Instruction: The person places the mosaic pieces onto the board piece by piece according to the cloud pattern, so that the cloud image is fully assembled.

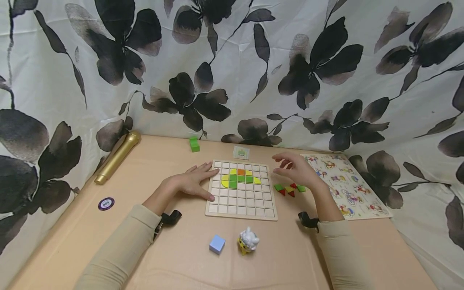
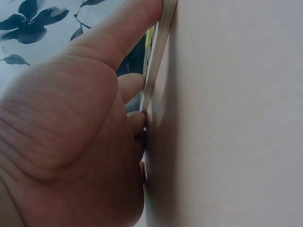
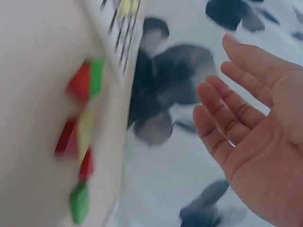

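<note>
At centre, a gridded board (image 1: 241, 200), bearing yellow, green and orange pieces (image 1: 233, 178) on its far part. At its left edge, left hand (image 1: 190, 182) touching, fingers straight and spread wide. Right of the board, right hand (image 1: 299, 171) aloft, fingers loosely bent and parted, near loose red, green and yellow pieces (image 1: 288, 189). Farther right, picture sheet (image 1: 349, 183); beyond, card (image 1: 241, 152) and green block (image 1: 194, 144); nearer, blue block (image 1: 217, 244) and figurine (image 1: 248, 241).
</note>
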A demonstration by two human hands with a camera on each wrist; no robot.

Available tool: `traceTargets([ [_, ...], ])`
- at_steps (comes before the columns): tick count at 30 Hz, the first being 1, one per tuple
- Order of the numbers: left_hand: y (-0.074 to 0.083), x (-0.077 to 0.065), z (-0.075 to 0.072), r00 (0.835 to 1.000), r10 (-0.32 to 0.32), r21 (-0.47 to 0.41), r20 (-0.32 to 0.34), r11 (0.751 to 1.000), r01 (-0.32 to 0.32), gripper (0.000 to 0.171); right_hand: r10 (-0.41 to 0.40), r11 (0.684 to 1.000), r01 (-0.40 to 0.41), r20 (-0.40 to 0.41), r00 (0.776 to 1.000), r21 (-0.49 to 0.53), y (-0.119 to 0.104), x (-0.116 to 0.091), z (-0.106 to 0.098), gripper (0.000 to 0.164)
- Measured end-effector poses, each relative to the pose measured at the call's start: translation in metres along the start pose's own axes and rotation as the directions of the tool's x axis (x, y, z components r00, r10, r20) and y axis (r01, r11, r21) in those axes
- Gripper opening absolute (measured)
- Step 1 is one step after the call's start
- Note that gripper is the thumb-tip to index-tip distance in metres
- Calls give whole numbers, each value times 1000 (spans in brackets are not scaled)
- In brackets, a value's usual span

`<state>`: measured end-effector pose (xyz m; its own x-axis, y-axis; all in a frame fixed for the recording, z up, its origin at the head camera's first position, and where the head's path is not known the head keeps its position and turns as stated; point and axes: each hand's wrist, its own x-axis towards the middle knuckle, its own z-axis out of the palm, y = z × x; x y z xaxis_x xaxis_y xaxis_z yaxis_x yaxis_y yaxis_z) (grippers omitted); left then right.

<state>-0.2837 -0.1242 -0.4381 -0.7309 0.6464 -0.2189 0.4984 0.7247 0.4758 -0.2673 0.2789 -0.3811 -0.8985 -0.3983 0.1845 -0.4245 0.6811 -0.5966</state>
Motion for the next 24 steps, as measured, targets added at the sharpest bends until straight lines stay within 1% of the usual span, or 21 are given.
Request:
traceTargets([
  [3,0,0,0,1000,-4,-2,-1,1000,4,110,56,998,-56,-14,998,-14,16,-9,-11,42],
  [6,1,-1,-1,1000,-10,-3,2,1000,10,110,82,996,-82,-21,996,-27,32,-16,-19,40],
  [8,1,0,0,1000,-3,-2,1,1000,3,109,100,995,-101,-3,995,-21,40,-19,-22,37],
  [10,0,0,0,1000,3,-1,1,1000,-3,109,113,994,-112,34,993,-19,47,-21,-22,36],
  [12,0,0,1,1000,6,0,2,1000,-6,109,130,992,-129,85,988,-16,51,-20,-20,35],
  [15,0,0,0,1000,8,-1,2,1000,-8,109,119,993,-121,169,978,-3,52,-18,-11,34],
  [18,1,0,-1,1000,8,-6,4,1000,-8,109,107,993,-113,247,963,13,48,-14,0,30],
  [19,1,-1,-1,1000,7,-6,5,1000,-7,109,117,992,-126,268,956,16,46,-13,4,28],
  [22,1,0,-1,1000,6,-9,4,1000,-6,108,158,986,-168,298,941,6,43,-10,15,23],
  [24,0,1,-1,1000,6,-7,4,1000,-6,109,177,983,-186,306,936,0,41,-9,20,20],
])
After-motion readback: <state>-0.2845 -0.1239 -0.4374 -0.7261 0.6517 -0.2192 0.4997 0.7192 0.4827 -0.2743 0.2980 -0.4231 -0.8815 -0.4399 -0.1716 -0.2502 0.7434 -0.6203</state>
